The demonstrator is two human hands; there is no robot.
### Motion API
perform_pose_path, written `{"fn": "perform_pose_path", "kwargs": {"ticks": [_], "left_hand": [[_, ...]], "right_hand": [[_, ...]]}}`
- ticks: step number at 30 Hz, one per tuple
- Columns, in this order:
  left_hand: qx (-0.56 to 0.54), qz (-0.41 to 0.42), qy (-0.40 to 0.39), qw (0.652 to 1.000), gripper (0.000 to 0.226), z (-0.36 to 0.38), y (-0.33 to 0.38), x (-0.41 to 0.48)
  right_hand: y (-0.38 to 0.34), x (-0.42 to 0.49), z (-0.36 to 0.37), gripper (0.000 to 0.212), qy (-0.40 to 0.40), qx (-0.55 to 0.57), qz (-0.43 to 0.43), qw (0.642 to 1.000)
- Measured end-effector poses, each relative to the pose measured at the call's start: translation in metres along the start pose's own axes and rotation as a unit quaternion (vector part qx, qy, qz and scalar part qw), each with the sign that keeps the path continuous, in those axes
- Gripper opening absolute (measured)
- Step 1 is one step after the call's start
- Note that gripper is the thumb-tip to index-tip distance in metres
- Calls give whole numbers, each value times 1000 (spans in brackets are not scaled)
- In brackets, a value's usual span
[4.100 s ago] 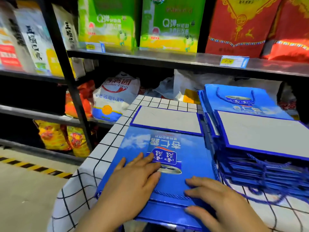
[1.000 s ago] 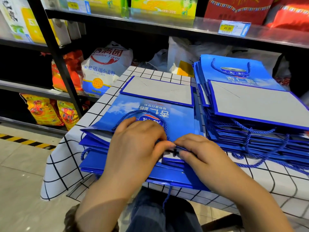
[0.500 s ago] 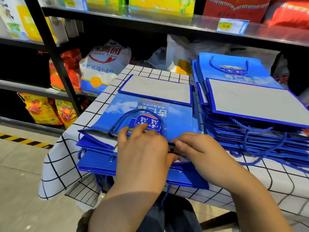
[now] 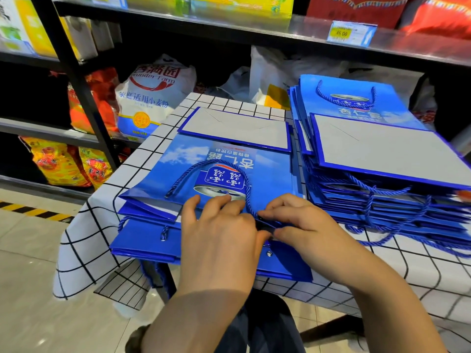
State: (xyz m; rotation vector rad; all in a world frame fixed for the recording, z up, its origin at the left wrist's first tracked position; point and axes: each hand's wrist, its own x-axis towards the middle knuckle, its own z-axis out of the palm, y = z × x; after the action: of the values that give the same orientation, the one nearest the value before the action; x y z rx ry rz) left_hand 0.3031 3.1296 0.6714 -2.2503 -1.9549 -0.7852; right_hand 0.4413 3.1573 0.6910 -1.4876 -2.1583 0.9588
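Item one, shelving (image 4: 254, 29): I log it at 12 o'clock, stocked with packaged goods. Item two, table (image 4: 84, 238), under a white cloth with black checks, just before the shelving. Item three, stack of blue bags (image 4: 382, 154), at 2 o'clock on the table. Item four, blue paper bag (image 4: 270, 174), flat atop a smaller pile at 6 o'clock, by the near edge. Item five, left hand (image 4: 219, 233), released, fingers pressing the bag. Item six, right hand (image 4: 305, 225), pinching the rope handle (image 4: 248, 197) at the bag's near rim.
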Motion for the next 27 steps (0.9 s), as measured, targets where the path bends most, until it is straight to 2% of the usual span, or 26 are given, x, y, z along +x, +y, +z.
{"fn": "perform_pose_path", "kwargs": {"ticks": [3,6,9,13,15,17,19,20,23,25,27], "left_hand": [[6,17,13,1000,15,1,1,0],[25,48,41,998,4,3,-1,0],[31,80,34,996,27,0,-2,2],[30,137,-1,990,37,-6,-11,3],[32,149,-21,988,29,-6,-19,4],[17,159,-9,987,7,-6,-26,1],[0,155,-11,988,30,-5,-30,-2],[-10,147,-10,989,35,-6,-30,-3],[-18,129,5,991,35,-7,-29,-6],[-60,98,4,993,31,-8,-30,-7],[-96,65,-39,993,26,-17,-26,-6]], "right_hand": [[2,-1,-2,31,0,-44,-22,999],[2,-2,1,22,57,-115,-65,990],[3,-4,2,29,93,-142,-82,982],[5,-4,2,24,105,-173,-85,976],[7,-5,-1,19,90,-166,-73,979],[6,-5,-3,23,68,-105,-65,990],[1,-2,-2,36,57,-61,-34,996],[-2,1,-1,39,64,-80,-15,995],[-11,9,6,30,99,-130,20,986],[-16,11,9,28,92,-137,27,986],[-17,13,9,28,94,-157,30,983]]}}
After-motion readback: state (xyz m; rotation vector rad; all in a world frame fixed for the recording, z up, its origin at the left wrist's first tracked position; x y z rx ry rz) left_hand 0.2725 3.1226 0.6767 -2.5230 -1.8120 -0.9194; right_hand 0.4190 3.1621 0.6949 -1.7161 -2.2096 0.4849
